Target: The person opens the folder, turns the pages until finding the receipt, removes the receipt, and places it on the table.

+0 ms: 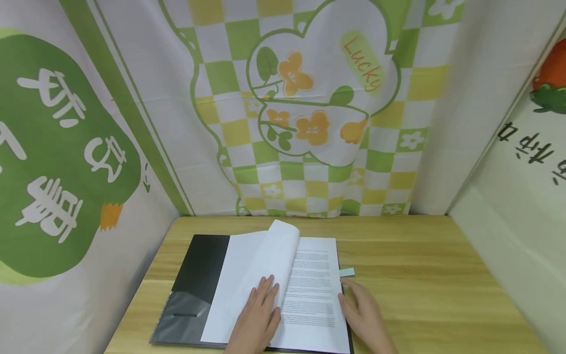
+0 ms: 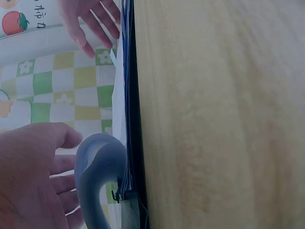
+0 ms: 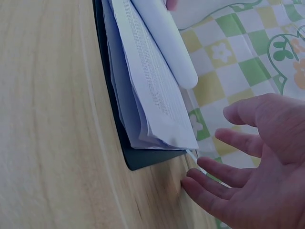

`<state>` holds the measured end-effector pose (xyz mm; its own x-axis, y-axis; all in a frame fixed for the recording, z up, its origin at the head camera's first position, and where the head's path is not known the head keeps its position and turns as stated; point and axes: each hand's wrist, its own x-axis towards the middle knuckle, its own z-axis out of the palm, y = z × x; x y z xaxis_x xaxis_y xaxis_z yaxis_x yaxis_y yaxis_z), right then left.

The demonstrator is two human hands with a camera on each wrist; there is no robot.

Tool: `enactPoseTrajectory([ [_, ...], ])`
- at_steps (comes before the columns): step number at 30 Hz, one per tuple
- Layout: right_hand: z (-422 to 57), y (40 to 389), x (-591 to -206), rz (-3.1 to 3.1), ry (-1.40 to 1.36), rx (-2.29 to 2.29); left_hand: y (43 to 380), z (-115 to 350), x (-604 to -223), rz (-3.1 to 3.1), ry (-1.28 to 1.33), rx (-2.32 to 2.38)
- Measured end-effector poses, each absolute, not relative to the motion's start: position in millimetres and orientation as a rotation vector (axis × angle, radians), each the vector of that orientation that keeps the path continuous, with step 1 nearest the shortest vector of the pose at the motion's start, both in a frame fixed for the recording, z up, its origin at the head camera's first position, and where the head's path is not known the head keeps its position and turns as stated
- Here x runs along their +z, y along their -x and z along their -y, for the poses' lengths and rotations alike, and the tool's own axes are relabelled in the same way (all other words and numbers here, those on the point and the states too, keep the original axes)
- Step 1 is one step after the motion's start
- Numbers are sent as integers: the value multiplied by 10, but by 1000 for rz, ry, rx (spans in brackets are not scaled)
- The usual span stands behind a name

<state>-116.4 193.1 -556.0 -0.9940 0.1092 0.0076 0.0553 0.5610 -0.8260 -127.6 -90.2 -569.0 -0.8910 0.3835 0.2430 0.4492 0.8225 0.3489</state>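
A black folder (image 1: 204,260) lies open on the wooden table with a stack of white paper in it. Some sheets (image 1: 275,253) are bent over toward the left in a loose roll, baring a printed page (image 1: 309,290). My left hand (image 1: 255,314) rests on the bent sheets with its fingers extended. In the left wrist view the curl of paper (image 2: 90,162) stands beside that hand's fingers. At the folder's right edge is my right hand (image 1: 366,312), fingers spread and nothing held, close to a pale blue tab (image 1: 347,272).
The wooden table (image 1: 424,285) extends to the right of the folder. A patterned cloth (image 1: 309,187) hangs behind the table, with printed panels at left and right. A clear pocket (image 1: 185,314) covers the lower left of the folder's cover.
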Motion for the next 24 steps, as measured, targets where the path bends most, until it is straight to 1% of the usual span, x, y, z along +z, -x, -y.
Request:
enactPoseTrajectory([
  [6, -1936, 1182, -5525, 2787, 205, 1486, 1253, 950, -5710, 2832, 644, -593],
  [15, -1907, 1228, -5569, 2797, 277, 1581, 1229, 1039, -5716, 2846, 610, -603],
  [20, -1906, 1255, -5596, 2796, 253, 1604, 1214, 1100, -5692, 2845, 601, -631],
  [24, -1968, 1288, -5607, 2786, 211, 1586, 1304, 1114, -5700, 2831, 637, -640],
])
